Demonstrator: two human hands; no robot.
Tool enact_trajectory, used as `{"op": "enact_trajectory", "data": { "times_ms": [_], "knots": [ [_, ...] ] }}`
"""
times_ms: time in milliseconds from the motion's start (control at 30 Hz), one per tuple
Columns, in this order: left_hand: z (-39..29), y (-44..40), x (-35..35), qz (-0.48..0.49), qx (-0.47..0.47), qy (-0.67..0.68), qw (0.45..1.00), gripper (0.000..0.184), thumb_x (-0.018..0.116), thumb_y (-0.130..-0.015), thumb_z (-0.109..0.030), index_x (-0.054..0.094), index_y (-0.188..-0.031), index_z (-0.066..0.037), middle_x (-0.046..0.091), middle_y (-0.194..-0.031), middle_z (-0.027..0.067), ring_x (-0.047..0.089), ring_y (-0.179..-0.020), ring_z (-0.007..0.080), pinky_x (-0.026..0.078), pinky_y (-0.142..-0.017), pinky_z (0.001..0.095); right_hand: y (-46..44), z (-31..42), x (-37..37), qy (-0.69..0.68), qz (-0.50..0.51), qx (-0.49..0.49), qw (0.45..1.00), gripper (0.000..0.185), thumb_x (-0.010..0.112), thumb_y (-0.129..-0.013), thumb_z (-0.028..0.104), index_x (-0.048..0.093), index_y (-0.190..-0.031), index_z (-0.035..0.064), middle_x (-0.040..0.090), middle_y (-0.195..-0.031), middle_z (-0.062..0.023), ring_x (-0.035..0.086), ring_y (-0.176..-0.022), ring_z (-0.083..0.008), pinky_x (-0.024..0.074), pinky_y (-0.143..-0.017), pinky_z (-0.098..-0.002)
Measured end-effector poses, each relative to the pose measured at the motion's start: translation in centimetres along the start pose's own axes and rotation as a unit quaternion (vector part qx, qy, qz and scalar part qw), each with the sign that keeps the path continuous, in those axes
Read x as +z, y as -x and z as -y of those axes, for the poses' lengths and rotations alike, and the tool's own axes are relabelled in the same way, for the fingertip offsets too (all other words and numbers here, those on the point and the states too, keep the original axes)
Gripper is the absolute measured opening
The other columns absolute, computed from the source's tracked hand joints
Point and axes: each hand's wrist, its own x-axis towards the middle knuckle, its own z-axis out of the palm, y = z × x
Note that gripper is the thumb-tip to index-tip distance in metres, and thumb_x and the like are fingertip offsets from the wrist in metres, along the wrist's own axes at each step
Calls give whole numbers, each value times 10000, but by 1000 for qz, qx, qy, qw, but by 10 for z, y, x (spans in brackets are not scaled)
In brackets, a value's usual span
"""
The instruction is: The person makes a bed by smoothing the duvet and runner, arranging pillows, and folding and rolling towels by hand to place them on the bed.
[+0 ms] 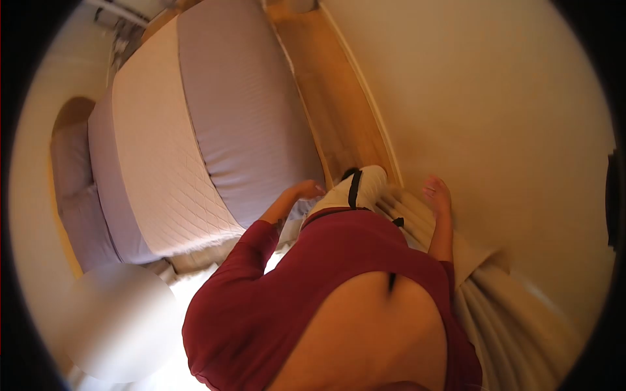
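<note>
My left hand hangs beside my thigh, close to the edge of the bed, with its fingers loosely bent. I see nothing in it. On the other side, my right hand is raised in front of the wall and above the curtain. Its fingers are half bent and slightly apart, and no object shows in them. Between the hands are my light trousers with a black strap and my dark red top.
A bed with a mauve cover and a pale quilted band fills the left. Pillows lie at its far left. A strip of wooden floor runs between bed and wall. Beige curtain hangs at the lower right.
</note>
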Motion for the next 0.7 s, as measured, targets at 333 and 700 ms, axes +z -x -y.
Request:
{"op": "enact_trajectory", "data": {
  "times_ms": [333,700],
  "knots": [
    [-256,36,-248,-54,492,284,821,521,625,-772,-380,497,-1161,-57,531,-1108,103,482,-1051,218,360,-902,361,-208,135,186,205,314,-222,900,352,530,-830,264,516,-1122,68,567,-998,-66,543,-825,-123,441,-721,-257],
    [-338,72,-512,-128,805,240,528,427,601,-787,-412,570,-1009,-49,576,-987,191,556,-873,307,474,-703,358,-319,456,490,359,459,-298,756,282,557,-825,206,562,-1041,25,583,-814,-36,539,-702,-119,447,-648,-261]
  ]
}}
